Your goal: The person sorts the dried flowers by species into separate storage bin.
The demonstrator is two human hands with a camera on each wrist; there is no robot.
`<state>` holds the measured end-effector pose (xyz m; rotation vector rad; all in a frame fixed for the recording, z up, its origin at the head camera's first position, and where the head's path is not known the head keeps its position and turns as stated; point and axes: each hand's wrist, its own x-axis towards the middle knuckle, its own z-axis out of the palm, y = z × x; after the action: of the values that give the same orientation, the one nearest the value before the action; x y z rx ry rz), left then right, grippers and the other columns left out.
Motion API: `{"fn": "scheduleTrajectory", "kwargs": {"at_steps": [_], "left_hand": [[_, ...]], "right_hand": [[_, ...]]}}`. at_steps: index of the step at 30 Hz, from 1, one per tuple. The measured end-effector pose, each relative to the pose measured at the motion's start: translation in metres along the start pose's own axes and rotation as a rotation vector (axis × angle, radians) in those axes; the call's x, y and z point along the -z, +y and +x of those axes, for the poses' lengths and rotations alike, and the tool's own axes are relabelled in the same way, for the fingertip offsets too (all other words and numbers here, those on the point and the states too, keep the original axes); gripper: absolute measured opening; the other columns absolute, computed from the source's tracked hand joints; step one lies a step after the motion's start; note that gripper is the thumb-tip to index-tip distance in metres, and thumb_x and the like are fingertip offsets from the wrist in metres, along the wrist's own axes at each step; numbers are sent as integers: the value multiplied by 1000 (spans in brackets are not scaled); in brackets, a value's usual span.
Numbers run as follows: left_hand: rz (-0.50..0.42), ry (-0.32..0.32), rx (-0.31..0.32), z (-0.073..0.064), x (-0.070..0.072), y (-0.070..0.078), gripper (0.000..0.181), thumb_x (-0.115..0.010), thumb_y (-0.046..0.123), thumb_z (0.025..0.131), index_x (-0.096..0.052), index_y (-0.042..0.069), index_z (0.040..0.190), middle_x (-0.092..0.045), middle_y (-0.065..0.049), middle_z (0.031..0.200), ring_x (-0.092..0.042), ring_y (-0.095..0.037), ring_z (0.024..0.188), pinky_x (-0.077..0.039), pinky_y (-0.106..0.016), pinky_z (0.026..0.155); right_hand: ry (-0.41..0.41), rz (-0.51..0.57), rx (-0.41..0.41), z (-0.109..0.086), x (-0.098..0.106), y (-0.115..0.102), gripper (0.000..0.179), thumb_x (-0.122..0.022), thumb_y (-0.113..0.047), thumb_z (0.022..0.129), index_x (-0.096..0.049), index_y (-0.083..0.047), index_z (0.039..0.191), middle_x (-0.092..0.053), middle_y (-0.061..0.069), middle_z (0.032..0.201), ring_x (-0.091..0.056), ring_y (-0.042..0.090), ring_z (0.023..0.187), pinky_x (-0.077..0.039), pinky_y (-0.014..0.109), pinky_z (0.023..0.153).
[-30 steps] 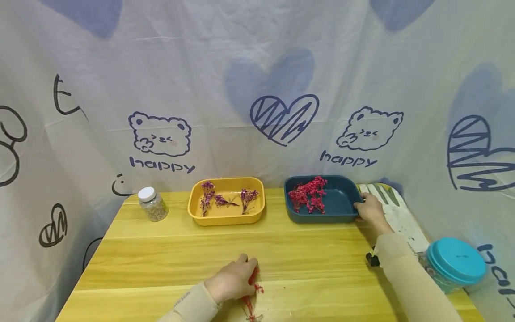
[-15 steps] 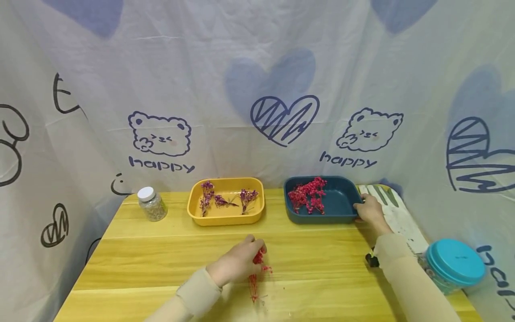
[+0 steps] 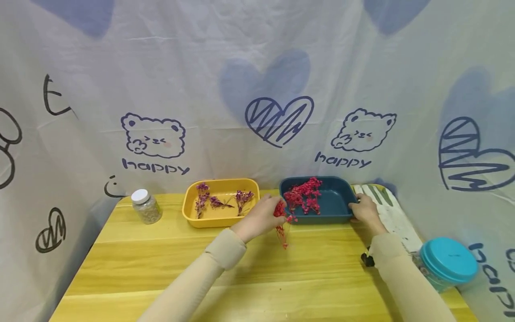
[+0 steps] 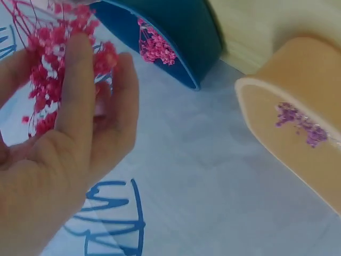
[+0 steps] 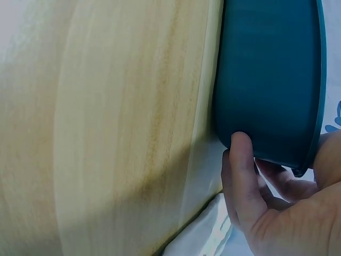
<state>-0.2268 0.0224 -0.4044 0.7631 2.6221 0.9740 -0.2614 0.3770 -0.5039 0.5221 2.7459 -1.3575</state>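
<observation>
My left hand holds a sprig of red dried flowers by its blossoms, stems hanging down, in front of the left end of a dark blue tray. In the left wrist view, the red blossoms show between the fingers. A bunch of similar red flowers lies in the left part of the blue tray. At that tray's right end, my right hand grips the corner. The right wrist view has its fingers against the outer wall, with part of the hand hidden behind the rim.
A yellow tray with purple dried flower sprigs stands left of the blue one. Further left is a white-lidded jar. A turquoise-lidded tub and a small black object are by the right forearm. A printed curtain hangs behind.
My left hand has lifted the red flower sprig off the table and carried it forward and right, up to the blue tray. The right hand has stayed at the tray's corner.
</observation>
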Motion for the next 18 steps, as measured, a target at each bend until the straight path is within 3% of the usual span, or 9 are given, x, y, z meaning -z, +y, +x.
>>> {"fn": "scheduleTrajectory", "kwargs": {"at_steps": [11,18], "left_hand": [[26,115,3,71,-11,21,36,-74,21,99,-63,7,130,-57,-11,122,-54,-23,106,-53,-34,90],[17,217,13,104,-24,27,35,-74,21,100,-61,10,131,-56,-13,128,-61,-29,115,-56,-41,101]], "right_hand": [[5,2,-5,2,1,2,38,-50,-5,100,-51,13,133,-54,44,133,-75,24,68,-66,36,58],[6,15,17,1,-1,3,39,-50,-4,101,-51,14,135,-55,42,131,-77,40,84,-67,36,58]]}}
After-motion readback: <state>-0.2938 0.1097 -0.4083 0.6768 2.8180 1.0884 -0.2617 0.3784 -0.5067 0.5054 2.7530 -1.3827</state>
